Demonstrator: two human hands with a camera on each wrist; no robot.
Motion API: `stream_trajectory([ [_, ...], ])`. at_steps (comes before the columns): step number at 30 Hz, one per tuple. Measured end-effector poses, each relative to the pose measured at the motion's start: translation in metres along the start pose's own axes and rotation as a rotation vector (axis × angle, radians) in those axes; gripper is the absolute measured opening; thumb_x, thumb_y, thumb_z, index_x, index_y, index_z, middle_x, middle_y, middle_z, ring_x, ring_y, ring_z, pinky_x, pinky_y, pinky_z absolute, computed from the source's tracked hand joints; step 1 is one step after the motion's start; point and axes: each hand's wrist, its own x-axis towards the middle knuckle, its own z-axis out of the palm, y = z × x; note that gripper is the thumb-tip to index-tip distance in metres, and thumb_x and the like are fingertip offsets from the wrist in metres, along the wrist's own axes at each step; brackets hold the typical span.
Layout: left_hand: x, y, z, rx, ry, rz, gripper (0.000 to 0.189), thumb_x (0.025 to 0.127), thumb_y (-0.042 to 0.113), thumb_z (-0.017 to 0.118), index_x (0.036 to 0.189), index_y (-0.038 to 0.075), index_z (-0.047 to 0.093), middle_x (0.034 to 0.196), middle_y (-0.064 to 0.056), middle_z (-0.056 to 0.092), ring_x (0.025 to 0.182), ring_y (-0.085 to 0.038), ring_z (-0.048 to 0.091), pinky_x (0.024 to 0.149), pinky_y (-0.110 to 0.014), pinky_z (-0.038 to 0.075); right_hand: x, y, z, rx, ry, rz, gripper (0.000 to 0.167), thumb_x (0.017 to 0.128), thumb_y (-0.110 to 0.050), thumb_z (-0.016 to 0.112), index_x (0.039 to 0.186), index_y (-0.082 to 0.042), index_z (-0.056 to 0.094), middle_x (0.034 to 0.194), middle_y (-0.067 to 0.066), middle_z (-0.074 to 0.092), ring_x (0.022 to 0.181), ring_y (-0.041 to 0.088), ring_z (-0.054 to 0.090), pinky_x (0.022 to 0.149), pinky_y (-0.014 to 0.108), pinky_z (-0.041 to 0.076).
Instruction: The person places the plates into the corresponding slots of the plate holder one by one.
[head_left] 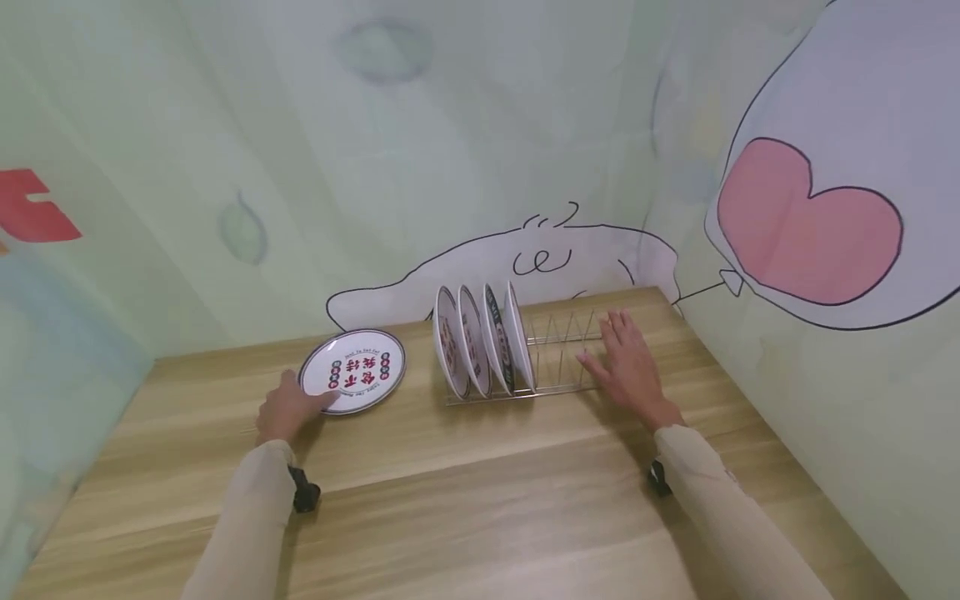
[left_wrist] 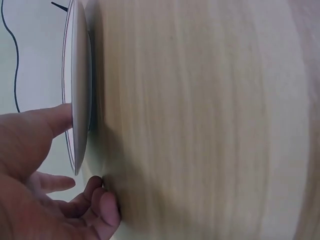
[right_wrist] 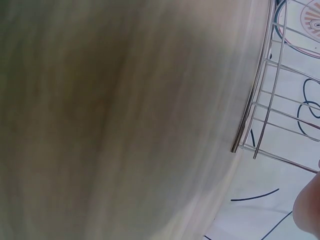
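Note:
A round white plate (head_left: 367, 354) with a dark rim and red, green and blue lettering lies flat on the table at the left. At its left edge is my left hand (head_left: 288, 408); the thumb (left_wrist: 57, 119) lies over the rim, while the other fingers (left_wrist: 107, 207) bend beside the plate, down by the tabletop. My right hand (head_left: 630, 367) is at the right end of a wire dish rack (head_left: 558, 389), fingers spread and holding nothing. In the right wrist view, a fingertip (right_wrist: 307, 207) shows a little apart from the rack's wires.
Several plates (head_left: 450, 342) stand on edge in the rack's left part; its right slots show bare wires. The wooden table (head_left: 465, 500) meets a printed backdrop (head_left: 300, 150) behind and on the right.

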Motion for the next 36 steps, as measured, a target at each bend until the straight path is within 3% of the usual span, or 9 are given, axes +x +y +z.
stream_trajectory([
  [13, 0.005, -0.003, 0.015, -0.170, 0.000, -0.074, 0.103, 0.090, 0.036, 0.068, 0.155, -0.005, -0.002, 0.148, -0.043, 0.028, 0.133, -0.061, 0.034, 0.111, -0.066, 0.033, -0.006, -0.001, 0.010, 0.007, -0.002, -0.008, 0.075, 0.099, -0.042, 0.058, 0.150, 0.008, 0.033, 0.162, 0.028, 0.022, 0.150, 0.046, 0.018, 0.123, 0.059, 0.017],
  [16, 0.007, 0.000, 0.015, -0.290, 0.047, -0.063, 0.092, 0.094, 0.023, 0.063, 0.157, -0.002, 0.000, 0.153, -0.040, 0.025, 0.138, -0.058, 0.031, 0.116, -0.063, 0.029, -0.005, -0.001, 0.010, 0.000, 0.008, -0.012, 0.075, 0.099, -0.042, 0.057, 0.149, 0.008, 0.034, 0.161, 0.028, 0.022, 0.150, 0.046, 0.019, 0.123, 0.059, 0.018],
  [19, 0.006, 0.011, 0.009, -0.426, 0.150, 0.007, 0.082, 0.092, 0.006, 0.055, 0.158, 0.000, 0.007, 0.155, -0.037, 0.025, 0.140, -0.054, 0.031, 0.118, -0.060, 0.027, -0.002, -0.001, 0.009, -0.006, 0.023, -0.019, 0.074, 0.099, -0.042, 0.056, 0.149, 0.008, 0.035, 0.161, 0.028, 0.023, 0.150, 0.046, 0.019, 0.123, 0.059, 0.018],
  [22, 0.000, 0.026, -0.005, -0.492, 0.250, 0.082, 0.079, 0.087, -0.003, 0.046, 0.158, 0.001, 0.012, 0.147, -0.036, 0.037, 0.128, -0.049, 0.045, 0.107, -0.052, 0.047, -0.001, 0.000, 0.006, -0.003, 0.023, -0.013, 0.075, 0.099, -0.042, 0.057, 0.150, 0.008, 0.034, 0.161, 0.028, 0.022, 0.151, 0.046, 0.017, 0.123, 0.059, 0.017],
  [24, -0.005, 0.036, -0.014, -0.484, 0.301, 0.118, 0.077, 0.086, -0.004, 0.043, 0.157, 0.001, 0.017, 0.137, -0.035, 0.044, 0.112, -0.044, 0.054, 0.085, -0.040, 0.058, -0.001, 0.000, 0.004, -0.003, 0.020, -0.006, 0.076, 0.099, -0.043, 0.056, 0.150, 0.008, 0.033, 0.162, 0.027, 0.021, 0.151, 0.045, 0.016, 0.123, 0.059, 0.017],
  [26, -0.011, 0.045, -0.022, -0.466, 0.321, 0.125, 0.072, 0.088, -0.003, 0.041, 0.157, 0.002, 0.021, 0.128, -0.032, 0.050, 0.099, -0.037, 0.056, 0.066, -0.030, 0.058, -0.002, 0.001, 0.004, -0.003, 0.019, 0.001, 0.076, 0.099, -0.044, 0.056, 0.150, 0.007, 0.033, 0.162, 0.027, 0.021, 0.152, 0.045, 0.015, 0.123, 0.058, 0.017],
  [27, -0.013, 0.048, -0.025, -0.449, 0.330, 0.129, 0.070, 0.088, -0.002, 0.041, 0.156, 0.002, 0.022, 0.126, -0.032, 0.051, 0.097, -0.035, 0.057, 0.063, -0.028, 0.055, -0.002, 0.001, 0.004, -0.004, 0.020, 0.001, 0.076, 0.099, -0.044, 0.056, 0.150, 0.007, 0.033, 0.162, 0.027, 0.021, 0.152, 0.045, 0.015, 0.123, 0.058, 0.017],
  [31, -0.023, 0.057, -0.035, -0.403, 0.369, 0.166, 0.066, 0.090, 0.001, 0.039, 0.154, 0.003, 0.027, 0.126, -0.030, 0.054, 0.096, -0.035, 0.056, 0.067, -0.029, 0.048, -0.002, 0.002, 0.004, -0.009, 0.035, -0.010, 0.075, 0.099, -0.043, 0.056, 0.149, 0.008, 0.034, 0.162, 0.027, 0.022, 0.151, 0.045, 0.018, 0.123, 0.057, 0.018],
  [36, -0.046, 0.075, -0.055, -0.413, 0.492, 0.238, 0.067, 0.087, 0.000, 0.040, 0.153, 0.006, 0.031, 0.112, -0.028, 0.061, 0.085, -0.034, 0.059, 0.058, -0.029, 0.043, 0.000, 0.003, 0.004, -0.020, 0.030, -0.018, 0.076, 0.099, -0.043, 0.056, 0.150, 0.009, 0.033, 0.161, 0.028, 0.022, 0.150, 0.046, 0.019, 0.123, 0.058, 0.018],
])
